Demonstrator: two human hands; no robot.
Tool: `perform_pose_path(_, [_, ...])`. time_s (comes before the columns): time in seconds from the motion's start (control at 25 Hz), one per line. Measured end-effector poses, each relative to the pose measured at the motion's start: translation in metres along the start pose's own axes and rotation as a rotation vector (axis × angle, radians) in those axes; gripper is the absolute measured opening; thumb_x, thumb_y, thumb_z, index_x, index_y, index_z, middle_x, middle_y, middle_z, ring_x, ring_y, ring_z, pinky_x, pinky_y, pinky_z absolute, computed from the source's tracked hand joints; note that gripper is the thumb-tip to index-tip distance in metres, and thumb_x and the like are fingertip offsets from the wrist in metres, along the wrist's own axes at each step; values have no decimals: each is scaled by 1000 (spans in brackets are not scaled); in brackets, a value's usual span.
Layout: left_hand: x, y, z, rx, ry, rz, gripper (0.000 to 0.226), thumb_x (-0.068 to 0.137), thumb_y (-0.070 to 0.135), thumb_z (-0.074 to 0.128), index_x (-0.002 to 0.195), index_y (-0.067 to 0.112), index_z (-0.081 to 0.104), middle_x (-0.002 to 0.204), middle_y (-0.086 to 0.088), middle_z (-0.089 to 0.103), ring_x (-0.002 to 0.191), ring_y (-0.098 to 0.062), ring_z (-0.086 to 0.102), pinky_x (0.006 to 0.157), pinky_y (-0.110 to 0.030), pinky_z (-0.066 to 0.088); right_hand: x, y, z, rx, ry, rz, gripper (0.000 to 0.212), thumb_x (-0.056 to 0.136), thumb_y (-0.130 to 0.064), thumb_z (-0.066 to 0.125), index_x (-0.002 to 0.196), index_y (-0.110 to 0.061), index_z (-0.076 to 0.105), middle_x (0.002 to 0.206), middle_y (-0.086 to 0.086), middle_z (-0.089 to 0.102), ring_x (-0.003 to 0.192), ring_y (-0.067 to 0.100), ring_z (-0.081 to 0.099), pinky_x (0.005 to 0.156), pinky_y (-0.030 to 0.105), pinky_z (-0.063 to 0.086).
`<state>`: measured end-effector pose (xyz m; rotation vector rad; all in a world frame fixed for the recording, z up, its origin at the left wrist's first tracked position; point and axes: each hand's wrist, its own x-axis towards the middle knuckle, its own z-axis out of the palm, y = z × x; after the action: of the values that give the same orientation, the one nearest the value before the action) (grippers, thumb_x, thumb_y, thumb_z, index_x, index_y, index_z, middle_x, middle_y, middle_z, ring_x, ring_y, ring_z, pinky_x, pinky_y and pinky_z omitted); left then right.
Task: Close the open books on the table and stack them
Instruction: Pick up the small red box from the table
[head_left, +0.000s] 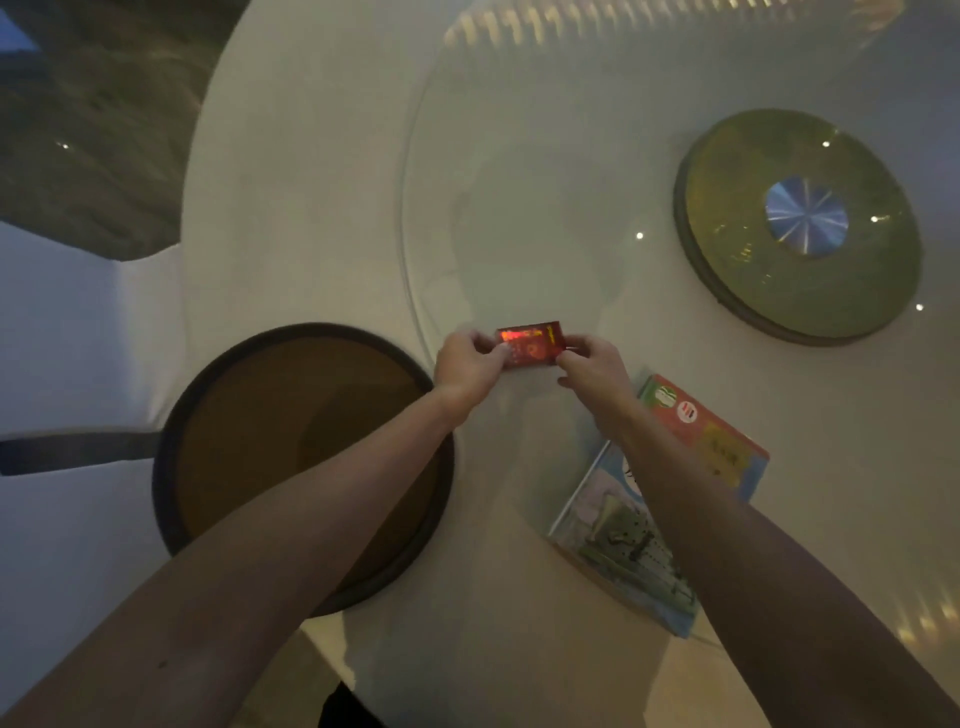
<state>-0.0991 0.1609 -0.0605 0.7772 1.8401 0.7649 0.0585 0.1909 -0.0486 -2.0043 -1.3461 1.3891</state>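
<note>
A small red book (531, 345) is held above the white round table (311, 208), closed as far as I can see. My left hand (467, 366) grips its left edge and my right hand (592, 371) grips its right edge. Under my right forearm, near the table's front edge, lie two closed picture books: a pale blue and green one (618, 540) and an orange one (701, 431). They overlap, but which lies on top is unclear. My arm hides part of both.
A glass turntable (415, 171) covers the table's middle, with a green round hub (800, 228) at the right. A brown round stool (291, 457) stands at the table's left front. Dark floor shows at the upper left.
</note>
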Motion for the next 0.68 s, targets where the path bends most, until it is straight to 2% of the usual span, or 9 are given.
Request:
perform_pose_path(0.12, [-10, -24, -46, 72, 172, -14, 14, 86, 24, 72, 88, 11, 70, 86, -1, 70, 82, -18, 66, 75, -31, 53, -22, -22, 44, -10, -60, -75, 31, 87, -7, 57, 113, -12, 74, 99, 1, 74, 94, 16, 68, 92, 43, 58])
perform_pose_path(0.24, [-31, -54, -87, 46, 234, -54, 11, 90, 22, 69, 96, 13, 66, 93, 2, 66, 85, -13, 64, 75, -30, 56, -48, -34, 83, -33, -144, -135, 28, 90, -10, 60, 115, -10, 73, 105, 2, 74, 98, 15, 68, 86, 31, 55])
perform_pose_path(0.32, [-47, -78, -111, 41, 281, -96, 10, 91, 22, 68, 98, 14, 65, 96, 1, 66, 84, -9, 62, 70, -26, 53, -66, -31, 110, -56, -220, -97, 31, 91, -14, 61, 120, -10, 70, 108, 3, 73, 101, 16, 67, 85, 30, 57])
perform_pose_path(0.4, [-56, -102, -125, 57, 320, -142, 10, 90, 23, 69, 96, 15, 66, 97, 0, 67, 88, -13, 64, 74, -30, 54, -80, -22, 133, -78, -290, -50, 37, 91, -16, 61, 127, -10, 65, 111, 5, 71, 105, 20, 67, 87, 34, 59])
perform_pose_path(0.52, [-67, -124, -137, 79, 321, -181, 11, 89, 24, 70, 96, 16, 67, 100, -1, 68, 95, -19, 66, 86, -42, 57, -93, -7, 151, -81, -342, -9, 44, 92, -15, 63, 136, -12, 59, 115, 6, 69, 106, 21, 68, 82, 32, 59])
perform_pose_path(0.6, [-72, -132, -139, 85, 307, -201, 12, 90, 24, 68, 100, 16, 66, 103, -1, 67, 97, -19, 65, 85, -39, 56, -101, -3, 155, -86, -379, 26, 47, 95, -18, 62, 141, -14, 54, 121, 3, 65, 107, 16, 65, 79, 26, 57])
perform_pose_path(0.68, [-75, -137, -140, 90, 274, -207, 15, 91, 23, 68, 104, 15, 64, 105, -1, 66, 95, -17, 63, 81, -35, 55, -104, 3, 156, -116, -385, 25, 51, 96, -22, 61, 146, -15, 51, 126, 0, 62, 112, 14, 61, 85, 27, 56])
